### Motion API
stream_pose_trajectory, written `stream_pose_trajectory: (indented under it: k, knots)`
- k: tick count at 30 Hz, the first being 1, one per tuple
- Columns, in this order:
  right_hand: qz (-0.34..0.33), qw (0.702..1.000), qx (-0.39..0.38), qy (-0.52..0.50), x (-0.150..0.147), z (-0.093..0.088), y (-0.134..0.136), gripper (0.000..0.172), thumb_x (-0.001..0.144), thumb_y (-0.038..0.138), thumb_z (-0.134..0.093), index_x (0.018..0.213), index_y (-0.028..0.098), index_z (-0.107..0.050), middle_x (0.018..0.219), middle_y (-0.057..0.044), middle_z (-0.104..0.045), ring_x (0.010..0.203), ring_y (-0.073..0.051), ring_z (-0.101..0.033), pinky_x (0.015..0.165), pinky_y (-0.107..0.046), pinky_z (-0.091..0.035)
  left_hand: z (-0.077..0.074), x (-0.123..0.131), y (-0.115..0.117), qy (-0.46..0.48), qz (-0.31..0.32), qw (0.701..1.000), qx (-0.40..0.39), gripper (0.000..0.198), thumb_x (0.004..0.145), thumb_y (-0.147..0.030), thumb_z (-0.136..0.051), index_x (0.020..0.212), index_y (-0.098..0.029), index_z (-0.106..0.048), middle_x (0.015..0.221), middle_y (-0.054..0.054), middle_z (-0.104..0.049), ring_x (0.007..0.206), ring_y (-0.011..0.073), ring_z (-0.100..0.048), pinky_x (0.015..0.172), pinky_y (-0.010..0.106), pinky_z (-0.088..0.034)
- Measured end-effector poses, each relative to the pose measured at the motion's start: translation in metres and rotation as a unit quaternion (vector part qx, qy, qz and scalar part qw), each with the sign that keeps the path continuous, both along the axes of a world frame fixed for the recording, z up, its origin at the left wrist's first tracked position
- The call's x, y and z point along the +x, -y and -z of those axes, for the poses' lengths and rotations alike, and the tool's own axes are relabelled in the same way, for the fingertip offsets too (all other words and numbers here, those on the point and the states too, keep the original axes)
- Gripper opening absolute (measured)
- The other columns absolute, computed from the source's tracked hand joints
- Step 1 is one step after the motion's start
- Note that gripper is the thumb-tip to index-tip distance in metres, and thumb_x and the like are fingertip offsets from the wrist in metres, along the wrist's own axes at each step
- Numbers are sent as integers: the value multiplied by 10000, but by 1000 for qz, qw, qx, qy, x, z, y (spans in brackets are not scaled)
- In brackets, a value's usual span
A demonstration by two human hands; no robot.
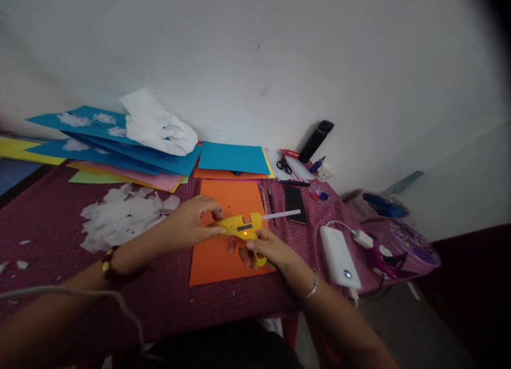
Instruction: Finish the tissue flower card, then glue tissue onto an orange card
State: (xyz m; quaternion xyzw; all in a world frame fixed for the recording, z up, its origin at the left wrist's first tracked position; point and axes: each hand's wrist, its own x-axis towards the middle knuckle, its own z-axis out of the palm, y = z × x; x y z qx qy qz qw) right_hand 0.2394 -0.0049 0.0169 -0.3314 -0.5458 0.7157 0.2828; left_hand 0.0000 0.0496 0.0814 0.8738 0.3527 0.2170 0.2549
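Shows yellow glue gun (239, 226) above orange paper sheet (211, 262), clasped by curled right hand (275, 249), with left hand (195, 222) half-closed about the front end, grip unclear; risks burnt skin from brushing heated parts, or stray drips from tilting

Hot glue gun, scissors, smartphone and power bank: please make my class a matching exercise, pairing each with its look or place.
1. Hot glue gun
2. Scissors
3. Smartphone
4. Power bank

A. White, with a lit display
B. Black-handled, near the wall
C. Yellow, held by the left hand and right hand
D. Black, flat on the maroon tablecloth

Pairs: 1-C, 2-B, 3-D, 4-A
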Motion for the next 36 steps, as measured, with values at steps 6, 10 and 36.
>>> stream_pose_trajectory:
  k: [6, 10, 36]
  knots:
    - [28, 999, -20, -32, 2, 9, -10, 534, 733, 648, -710, 871, 132, -696, 547, 26, -624, 402, -82, -516, 380, -186, -355, 0, 5, -21, 41, -5, 998, -51, 216, 832, -397, -574, 856, -210, -680, 918, 51, -747, 862, 189, -665, 807, 321, -510]
    - [59, 997, -31, -45, 4, 10, -10, 516, 739, 636, -695, 878, 140, -688, 556, 28, -619, 382, -76, -480, 365, -194, -315, 1, 14, -21, 100, -86, 991, -30, 283, 837, -431, -566, 951, -198, -679, 1014, 71, -751, 935, 213, -671, 844, 347, -523]
    - [263, 964, 8, -47, 9, 15, -5, 377, 835, 508, -665, 1061, 208, -630, 1039, -87, -703, 479, -94, -500, 413, -252, -428, 45, -16, 68, -20, -44, 997, -60, 248, 1033, -189, -321, 871, -199, -509, 873, 40, -606, 781, 170, -535, 750, 295, -442]
